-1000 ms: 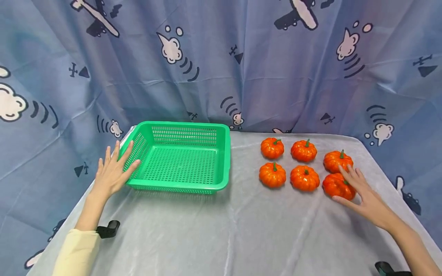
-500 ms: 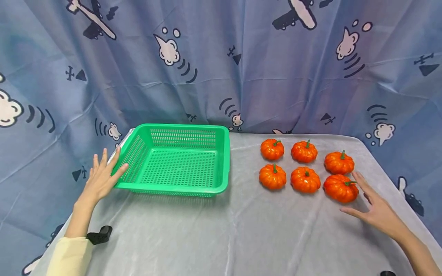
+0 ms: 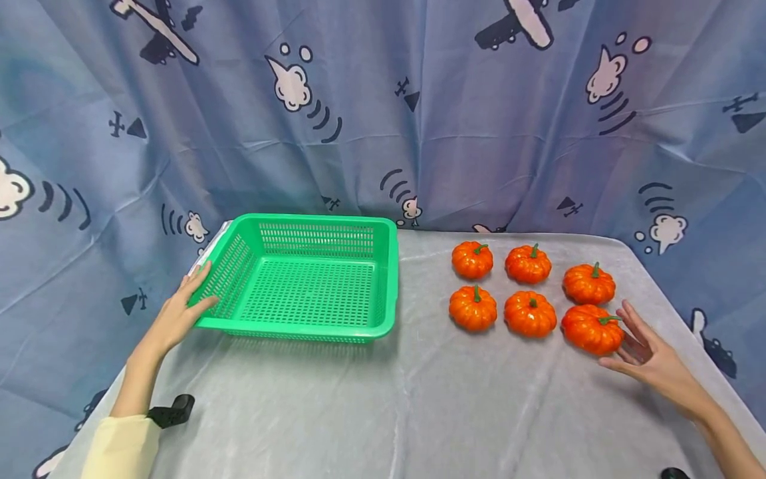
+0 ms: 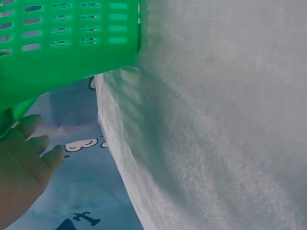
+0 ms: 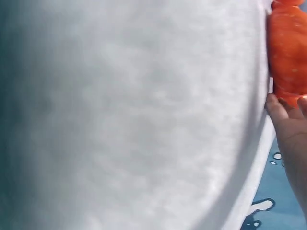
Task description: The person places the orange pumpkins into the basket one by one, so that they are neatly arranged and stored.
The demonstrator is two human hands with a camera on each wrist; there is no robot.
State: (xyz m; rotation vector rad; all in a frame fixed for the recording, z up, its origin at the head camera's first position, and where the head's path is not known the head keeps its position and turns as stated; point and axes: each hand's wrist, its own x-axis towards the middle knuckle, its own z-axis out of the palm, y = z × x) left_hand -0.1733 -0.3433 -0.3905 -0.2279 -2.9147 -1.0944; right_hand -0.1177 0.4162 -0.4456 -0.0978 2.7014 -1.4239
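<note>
A green plastic basket (image 3: 311, 329) with slotted walls stands on the left part of the table. My left hand (image 3: 170, 319) grips its left rim at the near corner, thumb over the rim and the other fingers bent down outside it. In the left wrist view those fingers (image 4: 41, 143) show below the rim. Several glossy orange pumpkins sit in two rows on the right. Beside the near right pumpkin (image 3: 589, 329) is my right hand (image 3: 658, 362), thumb and fingers spread apart. In the right wrist view its fingertips lie close to an orange pumpkin (image 5: 290, 52); contact is unclear.
A pale grey cloth covers the table (image 3: 335, 412). Behind it hangs a blue curtain (image 3: 359, 100) printed with planes and clouds. Other pumpkins stand near the right hand, including the far right pumpkin (image 3: 589, 285) and the near middle pumpkin (image 3: 529, 314).
My left hand has shifted left and bent its fingers over the basket's rim; the basket's left side has moved slightly left. My right hand has drawn back from above the pumpkins to beside the near right one.
</note>
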